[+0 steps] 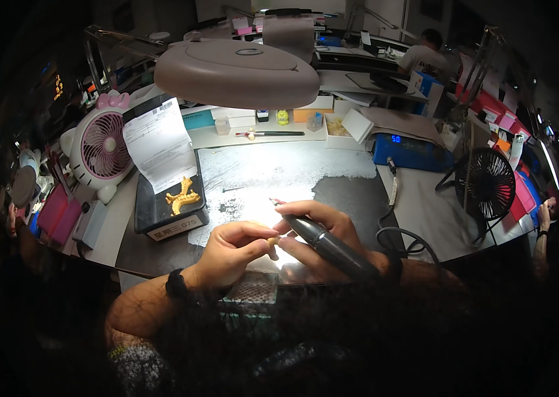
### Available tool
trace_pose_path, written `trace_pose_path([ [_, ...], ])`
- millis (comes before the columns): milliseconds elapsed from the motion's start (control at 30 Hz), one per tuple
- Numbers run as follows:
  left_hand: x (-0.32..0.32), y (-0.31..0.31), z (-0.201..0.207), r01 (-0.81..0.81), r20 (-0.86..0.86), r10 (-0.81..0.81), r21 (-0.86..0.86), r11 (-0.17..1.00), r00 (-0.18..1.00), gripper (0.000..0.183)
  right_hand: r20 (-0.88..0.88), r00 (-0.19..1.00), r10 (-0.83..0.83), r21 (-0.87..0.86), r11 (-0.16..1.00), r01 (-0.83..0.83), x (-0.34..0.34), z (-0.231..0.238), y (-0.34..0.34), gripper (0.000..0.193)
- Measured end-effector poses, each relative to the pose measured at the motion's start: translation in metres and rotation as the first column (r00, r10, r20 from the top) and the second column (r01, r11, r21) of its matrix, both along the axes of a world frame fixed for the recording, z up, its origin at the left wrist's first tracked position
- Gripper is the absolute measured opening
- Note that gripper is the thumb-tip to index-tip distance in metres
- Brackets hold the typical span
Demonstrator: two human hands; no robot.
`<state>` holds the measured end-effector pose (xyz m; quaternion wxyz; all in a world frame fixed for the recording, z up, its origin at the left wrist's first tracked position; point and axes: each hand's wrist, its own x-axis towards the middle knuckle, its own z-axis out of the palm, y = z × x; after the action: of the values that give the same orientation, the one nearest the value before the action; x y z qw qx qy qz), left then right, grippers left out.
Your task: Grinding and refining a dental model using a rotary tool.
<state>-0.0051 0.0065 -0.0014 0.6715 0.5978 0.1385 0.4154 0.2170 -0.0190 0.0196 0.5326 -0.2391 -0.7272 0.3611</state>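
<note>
My left hand (226, 255) is closed, pinching a small tooth-coloured piece (272, 243) between thumb and fingertips; it looks like a dental crown, though the fingers cover much of it. Against those fingertips rests my right hand (335, 221), wrapped round a dark rotary handpiece (332, 249). The handpiece slants up to the left, and a thin tip (275, 201) shows beyond the fingers. To the left, yellow dental models (183, 197) lie in a black tray (203, 188) with a printed sheet (160, 142) propped in it.
A large lamp head (236, 73) hangs over the bench. At the right stand a blue control box (401, 157), its cable (395, 182) and a black fan (485, 185). A pink-and-white fan (104, 145) is at the left. Behind lie a brush (279, 133) and small boxes; another person (425, 56) sits beyond.
</note>
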Motion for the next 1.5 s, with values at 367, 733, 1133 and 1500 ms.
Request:
trace_pose_path([
  [367,0.008,-0.006,0.001,-0.131,-0.081,0.144,0.15,0.98,0.986,0.016,0.036,0.998,-0.054,0.063,0.997,0.051,-0.001,-0.004,0.001,0.037],
  [733,0.005,-0.009,0.001,-0.186,-0.146,0.234,0.283,0.941,0.961,0.016,0.021,0.999,-0.05,0.043,0.998,0.049,-0.003,0.001,0.001,0.036],
  [1133,0.004,-0.009,0.002,-0.161,-0.124,0.204,0.286,0.944,0.971,0.016,0.047,0.997,-0.059,0.071,0.996,0.056,-0.003,0.004,0.0,0.035],
  [1500,0.005,-0.009,0.002,-0.162,-0.131,0.189,0.197,0.967,0.973,0.014,0.068,0.993,-0.092,0.104,0.991,0.085,-0.002,0.001,0.002,0.034],
])
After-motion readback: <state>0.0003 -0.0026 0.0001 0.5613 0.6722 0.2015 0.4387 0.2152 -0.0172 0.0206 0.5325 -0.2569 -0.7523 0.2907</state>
